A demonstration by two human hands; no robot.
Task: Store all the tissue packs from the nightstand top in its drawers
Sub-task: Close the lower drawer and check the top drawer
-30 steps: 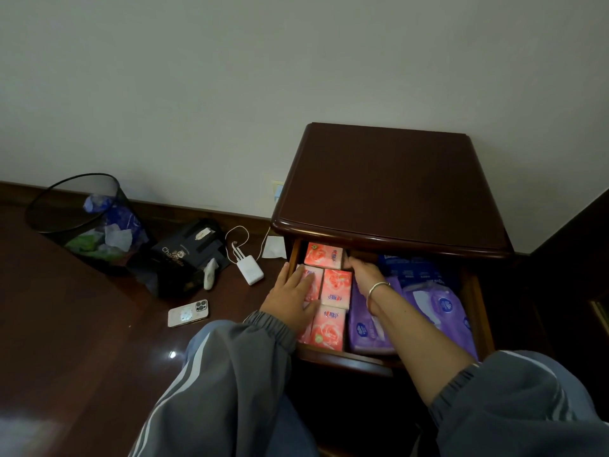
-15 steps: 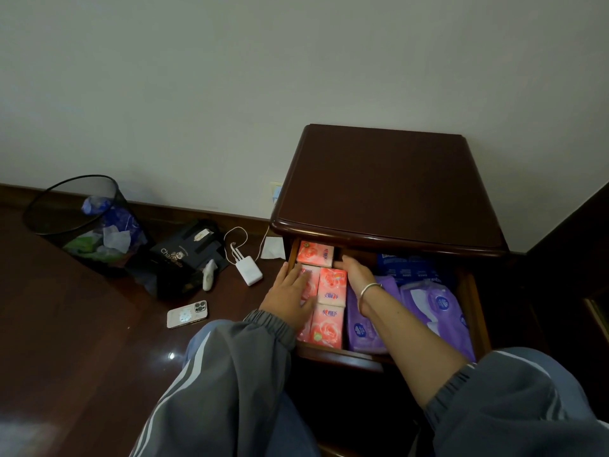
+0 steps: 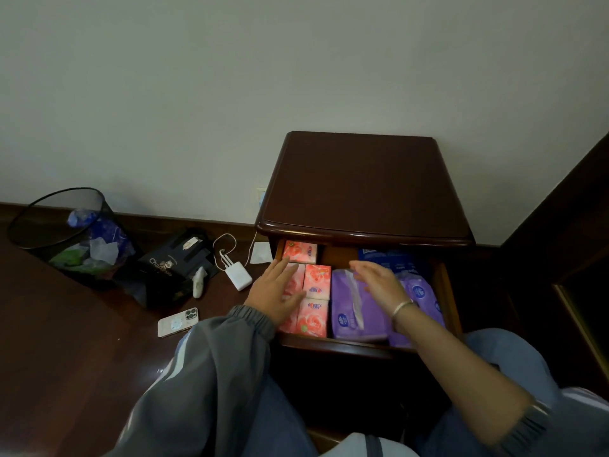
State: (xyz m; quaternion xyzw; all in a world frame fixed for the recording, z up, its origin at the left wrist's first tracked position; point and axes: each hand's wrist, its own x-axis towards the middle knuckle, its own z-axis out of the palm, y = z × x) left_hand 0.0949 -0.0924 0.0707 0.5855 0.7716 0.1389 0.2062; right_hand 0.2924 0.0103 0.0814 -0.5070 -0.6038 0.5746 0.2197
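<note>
The dark wooden nightstand (image 3: 362,179) has a bare top and its upper drawer (image 3: 336,346) pulled out. Several pink tissue packs (image 3: 317,281) fill the drawer's left side, purple tissue packs (image 3: 354,311) lie in the middle and right, and a blue pack (image 3: 392,258) sits at the back. My left hand (image 3: 275,291) rests flat on the pink packs with fingers straight. My right hand (image 3: 379,282), with a silver bracelet on its wrist, hovers over the purple packs with fingers relaxed and holds nothing.
On the dark floor to the left are a mesh wastebasket (image 3: 62,235) with rubbish, a black box (image 3: 174,262), a white charger (image 3: 238,276) with its cable, and a phone (image 3: 178,322). Dark furniture (image 3: 570,245) stands to the right. My knees are below the drawer.
My right hand has drawn back from the drawer's rear by the pink packs and moved right, over the purple packs. My left hand has stayed on the pink packs.
</note>
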